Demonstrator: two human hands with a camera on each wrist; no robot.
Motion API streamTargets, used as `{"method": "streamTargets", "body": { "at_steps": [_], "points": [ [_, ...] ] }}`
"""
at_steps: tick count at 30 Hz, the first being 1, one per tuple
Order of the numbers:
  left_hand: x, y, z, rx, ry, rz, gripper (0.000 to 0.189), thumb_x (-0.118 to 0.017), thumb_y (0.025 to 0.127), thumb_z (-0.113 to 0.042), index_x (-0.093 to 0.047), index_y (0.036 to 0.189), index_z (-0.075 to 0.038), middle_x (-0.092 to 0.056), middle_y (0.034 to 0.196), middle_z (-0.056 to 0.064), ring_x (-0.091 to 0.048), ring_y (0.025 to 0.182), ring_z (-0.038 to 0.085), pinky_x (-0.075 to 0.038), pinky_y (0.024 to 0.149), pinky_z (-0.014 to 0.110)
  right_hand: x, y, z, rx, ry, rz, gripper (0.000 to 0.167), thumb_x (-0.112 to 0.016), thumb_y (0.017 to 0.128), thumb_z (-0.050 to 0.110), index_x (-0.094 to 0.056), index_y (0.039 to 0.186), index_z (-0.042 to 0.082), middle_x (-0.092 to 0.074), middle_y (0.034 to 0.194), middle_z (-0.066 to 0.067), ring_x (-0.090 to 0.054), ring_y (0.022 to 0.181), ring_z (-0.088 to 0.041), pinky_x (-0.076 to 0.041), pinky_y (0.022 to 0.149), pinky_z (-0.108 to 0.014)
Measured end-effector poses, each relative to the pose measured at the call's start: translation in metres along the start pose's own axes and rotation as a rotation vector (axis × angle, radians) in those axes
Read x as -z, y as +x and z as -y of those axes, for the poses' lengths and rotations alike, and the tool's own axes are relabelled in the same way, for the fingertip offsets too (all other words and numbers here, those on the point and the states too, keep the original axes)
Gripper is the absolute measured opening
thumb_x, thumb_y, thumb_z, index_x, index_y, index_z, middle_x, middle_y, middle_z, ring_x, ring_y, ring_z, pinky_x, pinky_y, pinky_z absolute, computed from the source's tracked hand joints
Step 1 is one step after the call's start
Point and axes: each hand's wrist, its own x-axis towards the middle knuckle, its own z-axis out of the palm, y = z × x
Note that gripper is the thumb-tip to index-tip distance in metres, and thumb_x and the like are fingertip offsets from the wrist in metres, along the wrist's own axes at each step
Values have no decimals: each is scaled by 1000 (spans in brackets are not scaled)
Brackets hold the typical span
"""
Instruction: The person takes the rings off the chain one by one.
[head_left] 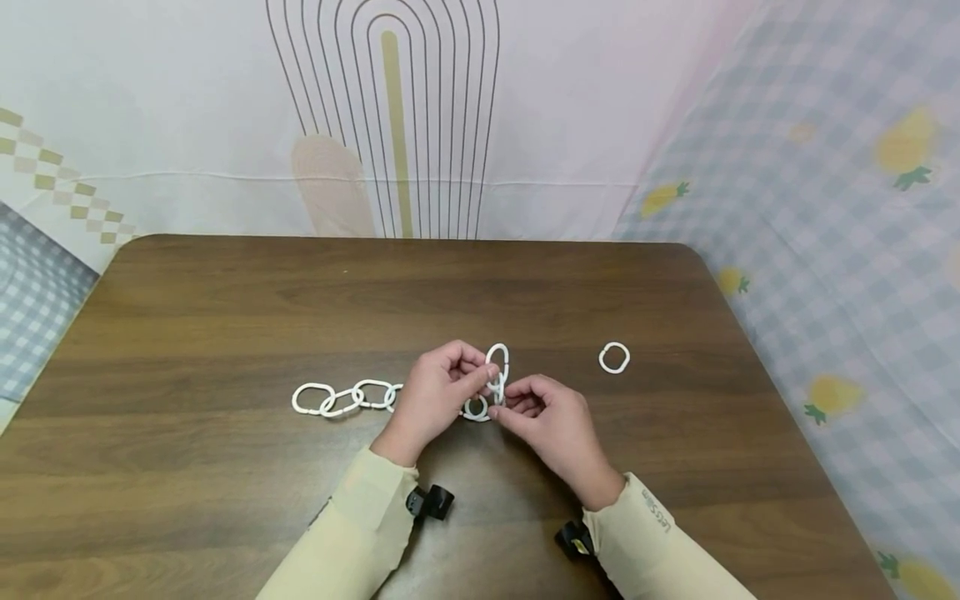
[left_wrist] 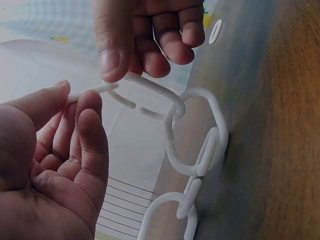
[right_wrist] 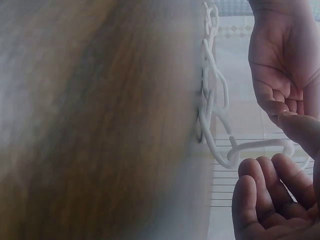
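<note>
A chain of white plastic links (head_left: 357,397) lies across the table and passes behind my left hand (head_left: 427,396). Between thumb and index finger, that hand pinches a white oval link (head_left: 506,360), which stands up from the table. My right hand (head_left: 551,425) pinches the neighbouring link (left_wrist: 155,89) at the chain's raised end, its thumb on the link's edge and its other fingers loosely bent. A small gap shows in that link's side in the left wrist view. More joined links (right_wrist: 215,65) trail away in the right wrist view.
One loose white link (head_left: 614,372) lies apart on the brown wooden table (head_left: 225,317), to the right of my hands. A patterned cloth (head_left: 570,108) hangs behind the table, and a checked one (head_left: 787,208) with pineapples is along its right side.
</note>
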Motion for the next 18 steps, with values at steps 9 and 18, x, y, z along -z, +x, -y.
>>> {"method": "streamTargets", "body": {
  "at_steps": [9, 18],
  "points": [
    [-1, 0, -1, -4, -13, -4, 10, -75, 92, -13, -68, 89, -6, -68, 73, 2, -69, 74, 36, -52, 58, 26, -2, 1, 0, 54, -56, -57, 9, -84, 81, 12, -76, 84, 13, -71, 77, 6, -64, 66, -6, -55, 61, -23],
    [3, 2, 3, 4, -26, -10, 10, -75, 92, -13, -69, 90, -5, -69, 73, 3, -70, 72, 32, -58, 62, 36, -2, 3, -1, 67, -70, -88, 7, -83, 81, 12, -77, 82, 11, -70, 74, 6, -63, 64, -5, -54, 60, -21]
  ]
}}
